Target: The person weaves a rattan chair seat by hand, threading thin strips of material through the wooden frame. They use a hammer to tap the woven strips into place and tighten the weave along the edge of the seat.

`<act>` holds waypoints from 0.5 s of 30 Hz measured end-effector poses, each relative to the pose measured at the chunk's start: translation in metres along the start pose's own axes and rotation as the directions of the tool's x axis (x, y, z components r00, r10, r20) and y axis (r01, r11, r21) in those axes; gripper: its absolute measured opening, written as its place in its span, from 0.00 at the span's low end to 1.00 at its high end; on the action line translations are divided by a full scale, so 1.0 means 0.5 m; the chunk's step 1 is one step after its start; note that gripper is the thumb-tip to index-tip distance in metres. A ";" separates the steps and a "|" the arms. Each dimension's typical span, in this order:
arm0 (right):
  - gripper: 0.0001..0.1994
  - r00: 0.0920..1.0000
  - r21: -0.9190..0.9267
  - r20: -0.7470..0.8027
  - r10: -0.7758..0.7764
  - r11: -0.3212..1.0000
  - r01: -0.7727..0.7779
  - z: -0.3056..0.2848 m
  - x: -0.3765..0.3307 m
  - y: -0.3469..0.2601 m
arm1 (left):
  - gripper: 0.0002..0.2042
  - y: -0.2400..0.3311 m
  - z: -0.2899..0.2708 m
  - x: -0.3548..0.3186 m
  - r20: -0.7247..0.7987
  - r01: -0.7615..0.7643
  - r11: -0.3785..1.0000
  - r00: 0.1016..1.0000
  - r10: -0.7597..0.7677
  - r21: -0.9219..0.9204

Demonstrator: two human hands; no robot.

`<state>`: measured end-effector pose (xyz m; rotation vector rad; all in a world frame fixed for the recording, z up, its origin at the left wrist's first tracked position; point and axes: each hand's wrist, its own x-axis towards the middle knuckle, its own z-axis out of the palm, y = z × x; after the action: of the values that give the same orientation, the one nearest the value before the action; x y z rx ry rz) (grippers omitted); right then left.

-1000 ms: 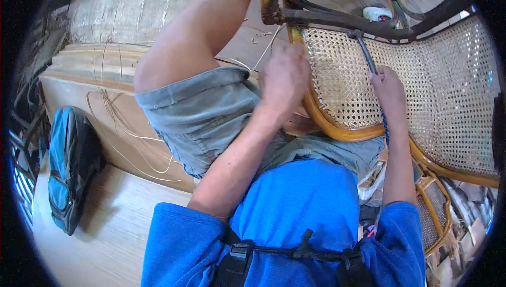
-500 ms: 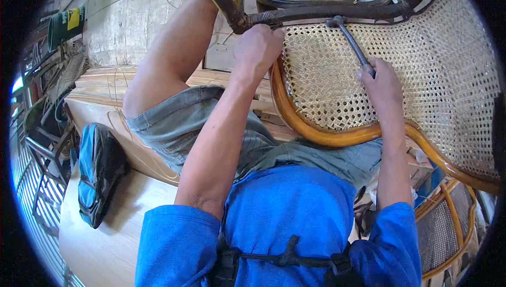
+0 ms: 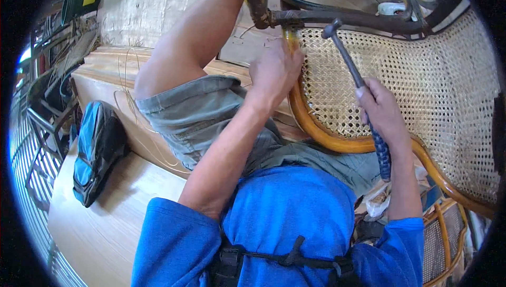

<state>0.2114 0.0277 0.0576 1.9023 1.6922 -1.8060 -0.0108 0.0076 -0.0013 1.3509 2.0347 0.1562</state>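
Observation:
My right hand (image 3: 383, 110) is closed round the shaft of a hammer (image 3: 348, 60). The hammer's metal head points away from me, above the far part of a woven cane panel (image 3: 342, 92), and its dark blue textured grip sticks out below my hand. A curved, glossy rattan frame (image 3: 327, 142) borders the panel, which leans across my lap. My left hand (image 3: 275, 73) is curled at the frame's left edge, near the corner where it meets a dark brown bar (image 3: 342, 17). Its fingertips are slightly blurred, and whatever they pinch is hidden.
A blue and black backpack (image 3: 92, 152) sits on a pale wooden board (image 3: 142, 202) at my left. Thin loose cane strands (image 3: 124, 97) hang by my knee. Another rattan piece (image 3: 440, 239) stands at lower right, near a plastic bag (image 3: 378, 200). A green container (image 3: 79, 3) is at far left.
My right hand has drawn the hammer back and lifted its head off the panel's far edge, exposing the grip. My left hand has slid slightly nearer along the frame. The view has shifted a little.

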 end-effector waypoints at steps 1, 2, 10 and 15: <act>0.12 0.998 -0.083 -0.030 -0.057 0.995 0.054 0.013 -0.004 -0.002 | 0.18 -0.012 0.006 -0.010 -0.018 0.004 0.998 1.000 -0.005 -0.059; 0.12 0.992 -0.166 -0.057 -0.115 0.981 0.105 0.022 -0.008 -0.005 | 0.17 -0.019 0.009 -0.014 -0.023 -0.011 0.998 1.000 0.010 -0.063; 0.15 0.995 -0.221 0.090 0.031 0.975 -0.010 0.030 -0.014 -0.054 | 0.09 -0.039 0.051 -0.034 -0.077 -0.091 0.977 0.994 0.077 -0.194; 0.14 0.997 -0.073 -0.045 -0.062 0.996 0.059 0.053 -0.021 -0.058 | 0.11 -0.009 0.010 -0.041 0.080 -0.072 0.997 0.994 0.072 -0.006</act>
<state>0.1761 0.0160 0.0741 1.8997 1.8227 -1.7078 -0.0067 -0.0134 0.0027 1.4072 1.9204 0.1348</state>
